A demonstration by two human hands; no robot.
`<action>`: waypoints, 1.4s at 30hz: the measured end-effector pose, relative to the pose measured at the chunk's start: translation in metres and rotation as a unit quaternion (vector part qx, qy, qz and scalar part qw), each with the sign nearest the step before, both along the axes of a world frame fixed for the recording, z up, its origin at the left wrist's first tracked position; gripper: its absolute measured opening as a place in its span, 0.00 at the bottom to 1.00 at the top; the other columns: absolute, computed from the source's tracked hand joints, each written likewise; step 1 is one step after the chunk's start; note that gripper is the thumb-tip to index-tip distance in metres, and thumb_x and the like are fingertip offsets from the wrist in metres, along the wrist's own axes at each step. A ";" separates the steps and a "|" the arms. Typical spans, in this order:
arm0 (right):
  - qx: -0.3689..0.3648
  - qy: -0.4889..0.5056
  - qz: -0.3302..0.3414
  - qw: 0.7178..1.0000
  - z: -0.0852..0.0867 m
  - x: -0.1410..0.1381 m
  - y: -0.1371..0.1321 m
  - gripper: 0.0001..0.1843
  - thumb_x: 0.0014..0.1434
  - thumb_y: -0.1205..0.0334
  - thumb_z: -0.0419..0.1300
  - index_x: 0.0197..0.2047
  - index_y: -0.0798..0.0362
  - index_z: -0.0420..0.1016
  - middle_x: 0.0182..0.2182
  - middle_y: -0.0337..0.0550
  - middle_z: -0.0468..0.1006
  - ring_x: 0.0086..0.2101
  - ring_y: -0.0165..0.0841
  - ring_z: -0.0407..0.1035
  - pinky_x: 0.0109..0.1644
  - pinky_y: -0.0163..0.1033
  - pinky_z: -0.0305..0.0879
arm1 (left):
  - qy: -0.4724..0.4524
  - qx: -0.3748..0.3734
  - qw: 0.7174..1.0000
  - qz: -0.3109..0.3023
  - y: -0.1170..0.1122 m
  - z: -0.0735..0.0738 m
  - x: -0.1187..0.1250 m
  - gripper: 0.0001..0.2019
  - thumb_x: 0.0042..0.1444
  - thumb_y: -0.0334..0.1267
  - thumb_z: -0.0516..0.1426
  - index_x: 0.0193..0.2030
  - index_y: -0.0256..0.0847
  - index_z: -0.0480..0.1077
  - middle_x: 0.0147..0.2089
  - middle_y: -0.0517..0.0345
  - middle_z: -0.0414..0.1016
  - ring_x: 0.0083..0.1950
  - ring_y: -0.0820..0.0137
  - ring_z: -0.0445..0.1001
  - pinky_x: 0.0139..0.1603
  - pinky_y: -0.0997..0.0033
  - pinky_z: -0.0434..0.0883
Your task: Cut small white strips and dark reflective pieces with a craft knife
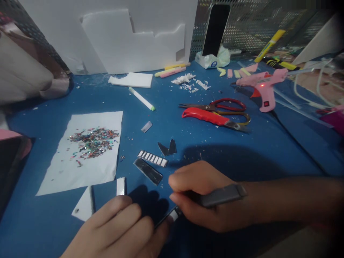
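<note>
My right hand (204, 199) is closed round a dark grey marker (221, 197), its tip end hidden by my fingers. The marker points down and left at a small white strip with black marks (174, 215). That strip is mostly covered by my left hand (118, 229), whose fingers are bent and pressed on it. Just beyond lie a black-and-white striped piece (152, 158), a black rectangle (148, 171) and a black V-shaped piece (167, 147). Beside my left hand are a white triangular piece (84, 206) and a small white block (121, 185).
White paper (53, 179) with colourful bits lies left. A red-handled cutter (205, 116), scissors (228, 104) and a pink glue gun (266, 86) with a cord are right. A white-green marker (142, 98), foam scraps (184, 79) and a propped phone (216, 30) stand farther back.
</note>
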State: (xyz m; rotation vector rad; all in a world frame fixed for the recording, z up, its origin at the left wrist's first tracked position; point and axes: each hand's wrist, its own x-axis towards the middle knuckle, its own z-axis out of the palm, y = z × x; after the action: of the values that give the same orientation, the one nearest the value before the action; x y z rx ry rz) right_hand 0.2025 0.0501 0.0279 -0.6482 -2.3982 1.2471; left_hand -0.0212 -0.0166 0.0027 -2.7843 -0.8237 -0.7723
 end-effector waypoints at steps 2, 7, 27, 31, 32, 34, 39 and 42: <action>-0.002 -0.007 0.005 1.000 0.001 0.000 0.000 0.15 0.61 0.65 0.50 0.25 0.53 0.50 0.19 0.32 0.55 0.22 0.25 0.51 0.27 0.34 0.46 | -0.002 0.000 1.000 0.002 0.001 0.000 0.001 0.15 0.61 0.26 0.49 0.44 0.44 0.74 0.25 0.65 0.63 0.29 0.74 0.63 0.41 0.65 0.61; -0.007 -0.013 0.006 1.000 0.001 0.000 0.001 0.14 0.61 0.66 0.50 0.25 0.53 0.50 0.19 0.32 0.55 0.22 0.24 0.51 0.27 0.34 0.46 | -0.007 0.002 1.000 0.003 0.002 0.001 0.003 0.14 0.63 0.28 0.48 0.43 0.43 0.74 0.25 0.65 0.63 0.29 0.74 0.63 0.41 0.65 0.60; -0.114 0.021 -0.098 0.988 0.015 -0.002 -0.002 0.17 0.63 0.67 0.50 0.22 0.55 0.54 0.18 0.32 0.58 0.21 0.22 0.54 0.24 0.30 0.51 | -0.007 -0.001 1.000 0.004 -0.001 0.004 -0.001 0.12 0.62 0.28 0.50 0.41 0.43 0.74 0.22 0.67 0.61 0.25 0.76 0.59 0.34 0.67 0.60; -0.052 -0.007 -0.043 0.998 0.009 -0.005 -0.004 0.18 0.62 0.65 0.51 0.22 0.54 0.50 0.17 0.31 0.52 0.20 0.23 0.48 0.24 0.32 0.45 | -0.027 0.003 1.000 -0.007 0.002 0.005 0.003 0.12 0.63 0.30 0.49 0.38 0.39 0.73 0.23 0.65 0.61 0.25 0.75 0.59 0.31 0.66 0.59; -0.031 -0.007 -0.036 0.999 0.006 -0.005 -0.004 0.17 0.62 0.65 0.51 0.22 0.54 0.51 0.17 0.31 0.52 0.20 0.23 0.48 0.24 0.33 0.44 | -0.025 0.001 1.000 -0.011 0.003 0.005 0.004 0.12 0.63 0.30 0.48 0.38 0.38 0.73 0.23 0.65 0.61 0.25 0.74 0.59 0.31 0.66 0.59; -0.002 0.002 -0.027 1.000 0.002 -0.006 -0.004 0.16 0.61 0.65 0.52 0.24 0.54 0.51 0.18 0.31 0.53 0.21 0.23 0.49 0.26 0.34 0.44 | -0.026 0.000 1.000 -0.011 0.004 0.005 0.006 0.12 0.63 0.29 0.48 0.38 0.38 0.73 0.23 0.64 0.61 0.25 0.74 0.59 0.31 0.66 0.59; 0.014 0.001 -0.011 1.000 0.000 -0.007 -0.004 0.14 0.60 0.65 0.52 0.25 0.54 0.52 0.20 0.32 0.56 0.23 0.24 0.51 0.27 0.33 0.45 | -0.032 -0.004 0.999 -0.004 0.004 0.007 0.008 0.11 0.61 0.28 0.50 0.36 0.38 0.73 0.23 0.65 0.62 0.25 0.74 0.59 0.31 0.66 0.60; 0.008 -0.004 -0.002 1.000 0.001 -0.008 -0.004 0.15 0.59 0.66 0.53 0.24 0.54 0.51 0.19 0.32 0.55 0.22 0.24 0.51 0.26 0.33 0.45 | -0.015 -0.031 0.999 0.011 0.002 0.008 0.007 0.09 0.59 0.26 0.53 0.36 0.38 0.73 0.22 0.65 0.62 0.26 0.73 0.59 0.31 0.66 0.61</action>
State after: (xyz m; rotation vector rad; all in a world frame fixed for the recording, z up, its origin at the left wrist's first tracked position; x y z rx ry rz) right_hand 0.1949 0.0463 0.0290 -0.6532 -2.4105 1.2240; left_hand -0.0140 -0.0148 0.0109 -2.8188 -0.8962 -0.7997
